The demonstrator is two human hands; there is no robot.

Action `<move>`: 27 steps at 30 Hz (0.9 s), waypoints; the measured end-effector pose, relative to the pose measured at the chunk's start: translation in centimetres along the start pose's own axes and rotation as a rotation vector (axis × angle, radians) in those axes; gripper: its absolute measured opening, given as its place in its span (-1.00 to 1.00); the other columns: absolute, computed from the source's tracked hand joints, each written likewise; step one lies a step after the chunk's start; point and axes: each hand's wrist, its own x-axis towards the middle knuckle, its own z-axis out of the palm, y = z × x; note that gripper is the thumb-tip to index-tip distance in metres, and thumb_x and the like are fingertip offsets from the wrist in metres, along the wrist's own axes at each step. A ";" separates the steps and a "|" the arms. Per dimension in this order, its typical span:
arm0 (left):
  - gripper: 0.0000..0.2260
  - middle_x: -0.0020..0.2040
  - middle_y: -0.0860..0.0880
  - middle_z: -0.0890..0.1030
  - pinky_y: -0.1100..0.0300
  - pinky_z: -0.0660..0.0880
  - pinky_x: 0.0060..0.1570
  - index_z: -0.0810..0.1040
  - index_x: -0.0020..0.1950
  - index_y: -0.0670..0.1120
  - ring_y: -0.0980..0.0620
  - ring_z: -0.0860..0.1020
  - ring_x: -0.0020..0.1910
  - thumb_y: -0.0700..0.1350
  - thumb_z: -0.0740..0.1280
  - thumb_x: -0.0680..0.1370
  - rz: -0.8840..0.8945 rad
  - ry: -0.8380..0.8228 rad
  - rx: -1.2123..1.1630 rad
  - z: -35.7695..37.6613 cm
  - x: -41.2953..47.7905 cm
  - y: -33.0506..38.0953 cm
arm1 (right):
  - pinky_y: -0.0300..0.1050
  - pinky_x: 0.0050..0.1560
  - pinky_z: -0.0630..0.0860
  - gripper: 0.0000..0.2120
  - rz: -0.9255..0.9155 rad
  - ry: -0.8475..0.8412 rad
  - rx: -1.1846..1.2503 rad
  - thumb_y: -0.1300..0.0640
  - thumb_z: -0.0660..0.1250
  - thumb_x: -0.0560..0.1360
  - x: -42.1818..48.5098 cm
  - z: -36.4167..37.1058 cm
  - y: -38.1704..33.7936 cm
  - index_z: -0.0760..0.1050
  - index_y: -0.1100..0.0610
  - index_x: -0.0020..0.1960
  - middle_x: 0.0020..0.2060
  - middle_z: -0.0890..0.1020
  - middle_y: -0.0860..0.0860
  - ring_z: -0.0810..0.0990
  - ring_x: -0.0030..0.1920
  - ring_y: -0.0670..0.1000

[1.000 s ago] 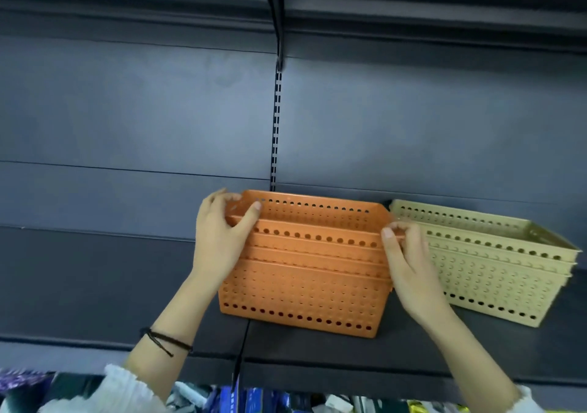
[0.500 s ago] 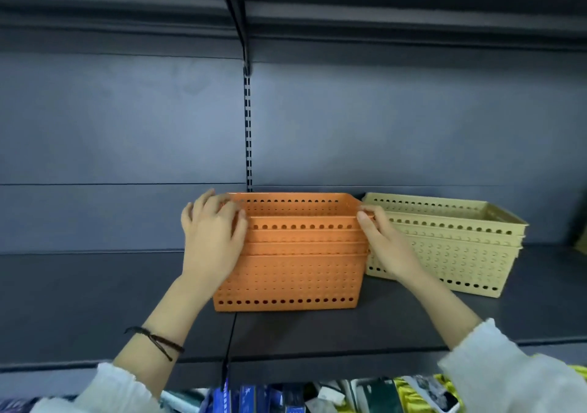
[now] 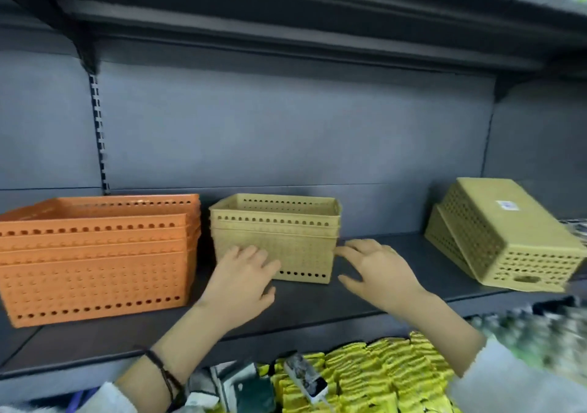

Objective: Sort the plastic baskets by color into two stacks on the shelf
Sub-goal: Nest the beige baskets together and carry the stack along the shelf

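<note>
The left hand (image 3: pixel 244 281) is spread, fingers straight and slightly apart. Its fingertips lie over the lower left of the front wall of the tan basket stack (image 3: pixel 276 231), and it grips nothing. Whether the fingertips press the plastic or only hover before it cannot be told. A dark cord bracelet (image 3: pixel 165 377) circles that wrist.

The right hand (image 3: pixel 378 269) is also splayed and holds nothing, palm down over the shelf (image 3: pixel 317 301). Its fingertips are just beside the stack's lower right corner, and a white sleeve (image 3: pixel 508 384) covers the forearm.

Half a second ago both hands clasped the sides of the orange basket stack (image 3: pixel 95 254). They have let it go and moved right to the tan one, and the view has swung right with them.

Both stacks are nested rectangular plastic baskets, upright, with matte walls pierced by rows of round holes. They stand side by side on the dark grey metal shelf with a narrow gap between, the orange on the left.

Well apart to the right lie two overturned tan baskets (image 3: pixel 502 238), nested and tilted, with a small white sticker (image 3: pixel 506 205) on the upturned bottom. A slotted upright (image 3: pixel 98 133) runs up the back panel. Yellow packets (image 3: pixel 381 377) crowd the level below.
</note>
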 end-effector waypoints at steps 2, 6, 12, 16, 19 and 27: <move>-0.63 -0.04 -0.06 0.65 -0.03 0.51 -0.05 0.59 0.00 -0.01 -0.11 0.59 -0.03 0.12 0.09 0.42 -0.005 -0.012 -0.033 0.4 2.1 4.0 | 0.06 0.21 0.43 -0.48 0.021 -0.005 -0.053 -0.11 0.33 0.43 -2.6 -0.2 4.4 0.45 0.00 0.36 0.31 0.53 0.06 0.48 0.32 0.15; -0.66 0.03 -0.06 0.66 0.00 0.54 -0.09 0.61 0.06 0.02 -0.09 0.62 -0.01 0.12 0.24 0.39 0.013 0.019 -0.145 0.5 6.2 11.9 | 0.15 0.22 0.45 -0.45 0.088 -0.037 -0.062 -0.09 0.42 0.38 -6.8 -0.3 11.4 0.48 0.01 0.34 0.31 0.53 0.12 0.47 0.34 0.20; -0.60 0.15 -0.05 0.63 0.02 0.53 0.00 0.60 0.15 0.02 -0.07 0.59 0.13 0.13 0.24 0.39 0.017 0.088 -0.280 -0.1 12.8 19.4 | 0.09 0.40 0.27 -0.44 0.127 0.013 -0.019 -0.12 0.33 0.47 -9.6 0.1 19.8 0.34 -0.06 0.44 0.46 0.34 0.04 0.20 0.51 0.12; -0.56 0.18 0.01 0.62 0.06 0.52 0.00 0.57 0.20 0.06 -0.01 0.59 0.14 0.18 0.23 0.39 -0.008 0.081 -0.376 1.0 16.0 23.4 | 0.18 0.37 0.30 -0.47 0.187 0.101 -0.035 -0.09 0.42 0.41 -10.9 0.8 25.5 0.43 -0.04 0.34 0.42 0.40 0.08 0.25 0.48 0.17; -0.49 0.34 0.04 0.50 0.06 0.44 0.15 0.44 0.36 0.09 0.02 0.50 0.28 0.21 0.20 0.44 -0.007 0.113 -0.468 2.0 19.4 26.7 | 0.32 0.34 0.28 -0.44 0.229 0.151 -0.071 -0.07 0.49 0.34 -11.7 1.4 30.2 0.43 -0.06 0.29 0.43 0.35 0.13 0.21 0.47 0.27; -0.16 0.58 0.12 -0.16 0.02 0.15 0.41 -0.10 0.51 0.28 0.08 -0.02 0.53 0.38 0.28 0.36 0.063 0.166 -0.756 1.2 29.1 33.9 | 0.39 0.34 0.13 -0.15 0.355 0.280 -0.033 -0.26 0.42 0.31 -11.3 2.6 38.1 0.05 -0.20 0.46 0.51 0.17 0.16 0.08 0.51 0.33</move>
